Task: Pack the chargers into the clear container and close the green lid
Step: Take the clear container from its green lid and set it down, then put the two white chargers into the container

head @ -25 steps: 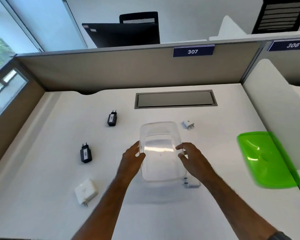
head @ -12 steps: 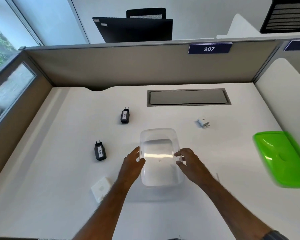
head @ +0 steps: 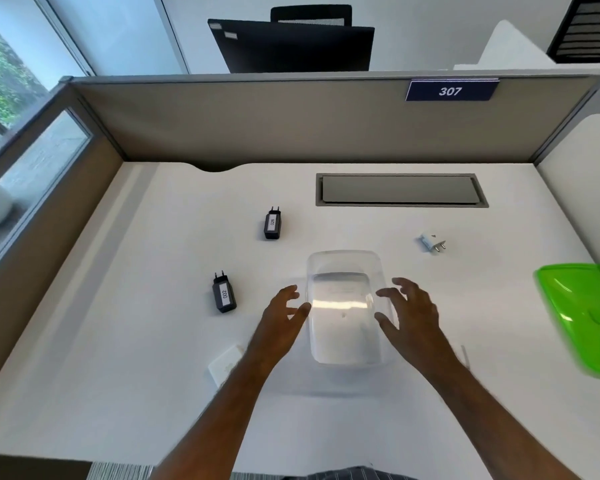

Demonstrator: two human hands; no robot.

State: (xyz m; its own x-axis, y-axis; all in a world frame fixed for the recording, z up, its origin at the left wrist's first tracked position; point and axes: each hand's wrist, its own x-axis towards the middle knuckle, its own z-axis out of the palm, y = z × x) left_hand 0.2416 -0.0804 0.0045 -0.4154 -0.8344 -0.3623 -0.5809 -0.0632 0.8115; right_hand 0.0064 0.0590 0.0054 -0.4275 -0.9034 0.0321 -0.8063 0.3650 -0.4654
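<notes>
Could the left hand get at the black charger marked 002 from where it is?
Probably yes. The left hand is open and holds nothing, and the 002 charger lies on bare desk just to its left, nothing between them.
</notes>
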